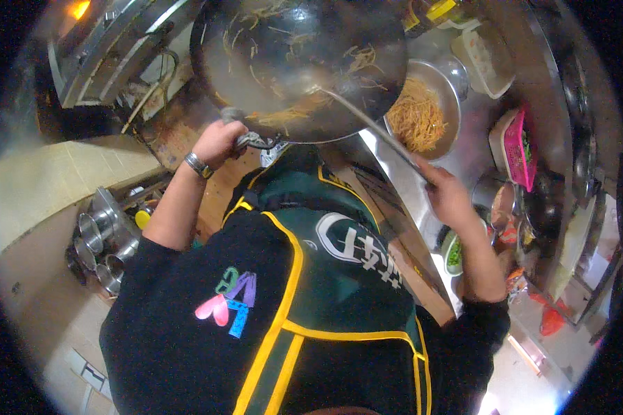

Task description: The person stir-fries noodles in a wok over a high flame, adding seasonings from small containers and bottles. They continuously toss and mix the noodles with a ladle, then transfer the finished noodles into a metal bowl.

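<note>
A large dark wok (311, 62) fills the top centre, with scattered noodle-like strands (285, 116) on its inner surface. My left hand (220, 142), with a metal watch at the wrist, is closed on a grey cloth (249, 139) at the wok's near left rim. My right hand (444, 189) grips a long metal-handled cooking utensil (379, 129); its far end rests in or just above the wok's middle, blurred. Right of the wok, beneath the utensil's side, stands a metal bowl (456, 111) heaped with orange-brown strands (420, 116).
On the right-hand counter are a pale plastic container (490, 78), a pink basket (524, 150) with greens and a small dish of chopped greens (452, 254). Metal pots (91, 233) stand at the left. A flame or orange glow (80, 9) shows at the upper left.
</note>
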Demonstrator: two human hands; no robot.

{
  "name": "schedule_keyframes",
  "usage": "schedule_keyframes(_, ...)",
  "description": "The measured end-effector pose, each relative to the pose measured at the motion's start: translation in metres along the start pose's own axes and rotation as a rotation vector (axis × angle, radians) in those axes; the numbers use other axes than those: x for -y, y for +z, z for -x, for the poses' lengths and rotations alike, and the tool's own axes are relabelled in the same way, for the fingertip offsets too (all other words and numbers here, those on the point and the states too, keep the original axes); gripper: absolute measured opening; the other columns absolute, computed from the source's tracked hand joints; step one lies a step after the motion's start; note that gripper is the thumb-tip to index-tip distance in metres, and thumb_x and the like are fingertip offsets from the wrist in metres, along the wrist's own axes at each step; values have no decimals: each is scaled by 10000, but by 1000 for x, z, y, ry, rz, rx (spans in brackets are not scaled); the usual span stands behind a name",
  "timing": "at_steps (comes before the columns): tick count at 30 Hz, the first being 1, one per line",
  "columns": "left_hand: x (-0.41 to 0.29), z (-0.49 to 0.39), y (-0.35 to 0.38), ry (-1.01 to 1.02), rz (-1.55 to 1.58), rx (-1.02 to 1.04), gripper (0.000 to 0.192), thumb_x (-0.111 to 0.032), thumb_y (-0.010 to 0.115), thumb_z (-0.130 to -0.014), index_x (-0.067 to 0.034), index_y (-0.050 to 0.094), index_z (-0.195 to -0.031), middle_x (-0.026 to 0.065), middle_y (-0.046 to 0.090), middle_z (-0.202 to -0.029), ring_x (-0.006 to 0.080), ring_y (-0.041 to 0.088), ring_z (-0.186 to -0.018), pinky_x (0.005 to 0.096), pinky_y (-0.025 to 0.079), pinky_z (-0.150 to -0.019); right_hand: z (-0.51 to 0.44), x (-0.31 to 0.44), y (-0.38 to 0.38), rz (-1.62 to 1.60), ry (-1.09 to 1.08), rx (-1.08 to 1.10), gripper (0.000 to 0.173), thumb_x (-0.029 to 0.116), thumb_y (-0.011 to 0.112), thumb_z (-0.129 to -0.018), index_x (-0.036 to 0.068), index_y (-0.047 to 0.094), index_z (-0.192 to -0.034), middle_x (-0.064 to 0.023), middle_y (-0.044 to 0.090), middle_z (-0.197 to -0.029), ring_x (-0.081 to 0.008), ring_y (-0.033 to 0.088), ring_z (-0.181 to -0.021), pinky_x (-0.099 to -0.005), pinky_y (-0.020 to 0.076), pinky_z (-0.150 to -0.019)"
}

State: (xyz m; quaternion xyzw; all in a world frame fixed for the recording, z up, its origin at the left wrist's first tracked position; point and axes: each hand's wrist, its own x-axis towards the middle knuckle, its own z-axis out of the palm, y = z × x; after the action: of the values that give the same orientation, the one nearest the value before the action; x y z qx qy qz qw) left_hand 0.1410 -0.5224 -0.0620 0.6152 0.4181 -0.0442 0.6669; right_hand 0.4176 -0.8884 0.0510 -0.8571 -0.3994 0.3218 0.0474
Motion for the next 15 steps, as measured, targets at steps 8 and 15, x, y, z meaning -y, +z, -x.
schedule_keyframes(8, 22, -4, -2, 332, -506, 51, 100, -106, 586, -864, -70, 670, -907, 85, 635, -758, 185, 612, -629, 323, 485, -521, 36, 15, -31, -65, -115, -17, 650, -86, 614, -784, 168, 545, -1378, -180, 634, -990, -326, 622, -854, -357, 497, -780)
schedule_keyframes(15, 40, -13, -3, 686, -725, 4, 91, -109, 665, -788, -83, 617, -861, 106, 654, -706, 260, 619, -583, 360, 468, -521, 56, -49, -45, 502, -156, -210, 679, -49, 623, -714, 177, 571, -1352, -131, 613, -930, -331, 633, -786, -424, 522, -690)
